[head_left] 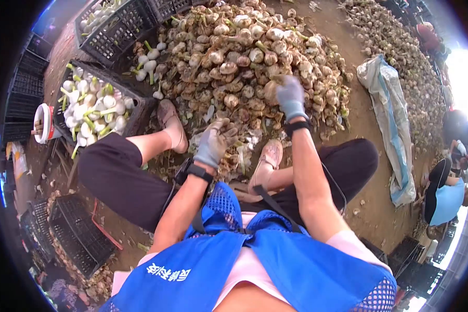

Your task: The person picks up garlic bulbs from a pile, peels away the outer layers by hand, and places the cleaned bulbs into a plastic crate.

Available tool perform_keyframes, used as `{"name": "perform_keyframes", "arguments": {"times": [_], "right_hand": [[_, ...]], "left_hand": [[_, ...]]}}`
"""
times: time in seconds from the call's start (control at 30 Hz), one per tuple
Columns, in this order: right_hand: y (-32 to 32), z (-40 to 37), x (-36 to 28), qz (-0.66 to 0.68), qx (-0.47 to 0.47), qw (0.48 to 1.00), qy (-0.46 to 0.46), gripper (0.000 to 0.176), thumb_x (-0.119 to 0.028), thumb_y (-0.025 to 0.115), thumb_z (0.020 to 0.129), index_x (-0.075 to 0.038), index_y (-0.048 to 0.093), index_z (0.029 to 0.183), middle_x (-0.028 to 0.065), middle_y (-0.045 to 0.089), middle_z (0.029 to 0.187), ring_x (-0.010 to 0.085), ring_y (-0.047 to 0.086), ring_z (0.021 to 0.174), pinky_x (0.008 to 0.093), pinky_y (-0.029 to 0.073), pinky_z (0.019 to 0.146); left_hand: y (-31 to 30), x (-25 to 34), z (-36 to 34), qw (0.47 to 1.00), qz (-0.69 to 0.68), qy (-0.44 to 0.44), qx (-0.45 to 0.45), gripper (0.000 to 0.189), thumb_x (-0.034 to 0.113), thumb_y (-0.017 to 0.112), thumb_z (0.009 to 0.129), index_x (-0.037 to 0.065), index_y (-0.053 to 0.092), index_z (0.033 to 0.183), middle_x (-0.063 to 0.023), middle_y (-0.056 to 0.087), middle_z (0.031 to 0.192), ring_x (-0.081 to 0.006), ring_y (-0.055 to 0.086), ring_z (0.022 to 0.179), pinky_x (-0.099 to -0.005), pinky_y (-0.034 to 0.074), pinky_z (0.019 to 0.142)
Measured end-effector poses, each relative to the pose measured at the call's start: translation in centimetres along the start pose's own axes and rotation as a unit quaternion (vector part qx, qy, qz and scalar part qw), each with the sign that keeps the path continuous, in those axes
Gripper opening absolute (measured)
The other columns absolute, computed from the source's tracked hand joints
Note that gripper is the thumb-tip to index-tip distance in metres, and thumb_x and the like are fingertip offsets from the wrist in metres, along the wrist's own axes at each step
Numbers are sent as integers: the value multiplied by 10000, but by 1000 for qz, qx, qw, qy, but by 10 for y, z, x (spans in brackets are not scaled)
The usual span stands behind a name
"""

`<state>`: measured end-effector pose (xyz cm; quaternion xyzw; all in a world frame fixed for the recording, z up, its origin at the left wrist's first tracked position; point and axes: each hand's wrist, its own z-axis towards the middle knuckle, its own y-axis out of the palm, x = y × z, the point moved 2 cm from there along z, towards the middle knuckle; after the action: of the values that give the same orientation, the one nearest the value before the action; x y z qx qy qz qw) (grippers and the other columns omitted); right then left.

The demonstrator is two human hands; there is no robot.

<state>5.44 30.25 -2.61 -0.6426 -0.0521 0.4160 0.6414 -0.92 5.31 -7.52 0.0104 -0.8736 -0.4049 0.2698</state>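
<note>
A large heap of unpeeled, dirt-brown garlic bulbs (229, 67) lies on the ground in front of me. My right hand (290, 96), in a grey glove, is over the right front part of this heap, its fingers blurred by motion at the bulbs. My left hand (216, 141), also gloved and with soiled fingertips, hovers low between my feet with its fingers loosely bent and apart. Below it are scattered garlic skins and trimmings (239, 156). To the left stands a black crate holding cleaned white garlic with green stems (96, 109).
Several white bulbs (150, 65) lie between the crate and the heap. Another black crate (119, 34) is behind; a white bucket (45, 123) stands far left. A pale woven sack (390, 125) lies right, near another garlic pile (400, 67). A person in light blue (449, 195) crouches far right.
</note>
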Motion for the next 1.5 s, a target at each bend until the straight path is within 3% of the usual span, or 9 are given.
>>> {"name": "perform_keyframes", "arguments": {"times": [0.13, 0.33, 0.53, 0.8, 0.9, 0.97, 1.07, 1.13, 1.5], "right_hand": [[85, -26, 52, -6, -75, 996, 37, 488, -177, 556, 715, -172, 490, 1198, 168, 482, 1176, 380, 505, 1005, 425, 417, 867], [55, -35, 31, 120, 4, 991, 52, 345, -229, 605, 743, -40, 600, 1032, 188, 570, 1086, 315, 530, 1029, 340, 406, 897], [63, -73, -3, -55, -39, 998, -18, 645, -371, 653, 704, -93, 415, 1236, 170, 328, 1342, 394, 380, 1152, 471, 396, 871], [47, -89, -49, 79, -58, 993, 59, 333, -167, 647, 673, -9, 590, 960, 170, 553, 999, 317, 538, 947, 366, 441, 822], [7, -118, -107, 288, -44, 954, -69, 314, -92, 630, 680, -18, 609, 985, 150, 578, 1021, 274, 553, 972, 335, 435, 850], [-21, -133, -125, 355, -75, 920, -149, 297, -81, 624, 731, -24, 605, 1022, 134, 571, 1097, 232, 556, 1009, 294, 425, 880], [-54, -133, -119, 687, -144, 696, 155, 196, -34, 543, 797, 1, 593, 982, 65, 619, 953, 140, 596, 830, 250, 484, 760], [-72, -134, -116, 728, -186, 612, 247, 189, -86, 544, 828, 8, 579, 988, 63, 621, 883, 103, 582, 770, 231, 498, 666], [-55, -134, -110, 659, -259, 680, 192, 169, -150, 598, 812, 2, 607, 884, 20, 601, 697, 74, 537, 552, 206, 426, 486]], "left_hand": [[-19, -10, 10, 982, -59, -112, 142, 268, 253, 494, 866, 33, 515, 1016, -144, 581, 932, -297, 573, 857, -444, 473, 764], [-23, 27, 2, 995, -40, 11, 89, 228, 279, 499, 867, 62, 559, 902, -97, 617, 817, -258, 613, 742, -396, 511, 648], [-29, 13, 3, 981, -30, -56, 182, 247, 278, 485, 853, 38, 534, 882, -132, 593, 842, -263, 580, 714, -375, 491, 599], [1, 12, -6, 982, -37, -128, 134, 446, 432, 491, 858, 54, 477, 1093, -124, 539, 937, -324, 548, 863, -491, 456, 785], [18, 17, -20, 990, -56, -128, -8, 462, 408, 483, 874, 51, 436, 1162, -116, 527, 1006, -299, 546, 933, -479, 434, 852], [19, 27, -25, 837, 435, 292, -159, 478, 376, 468, 890, 16, 421, 1201, -122, 525, 1104, -225, 548, 981, -382, 475, 836], [52, 44, -64, 982, 12, 70, -176, 398, 284, 476, 902, 5, 438, 1183, -94, 542, 1088, -168, 555, 958, -311, 485, 814], [60, 49, -74, 982, 3, 90, -168, 358, 186, 529, 880, -4, 453, 1174, -74, 559, 1056, -160, 565, 923, -296, 485, 794], [68, 46, -92, 972, 96, 175, -124, 393, 182, 627, 822, -5, 468, 1128, -76, 557, 1006, -144, 564, 888, -283, 481, 783]]}}
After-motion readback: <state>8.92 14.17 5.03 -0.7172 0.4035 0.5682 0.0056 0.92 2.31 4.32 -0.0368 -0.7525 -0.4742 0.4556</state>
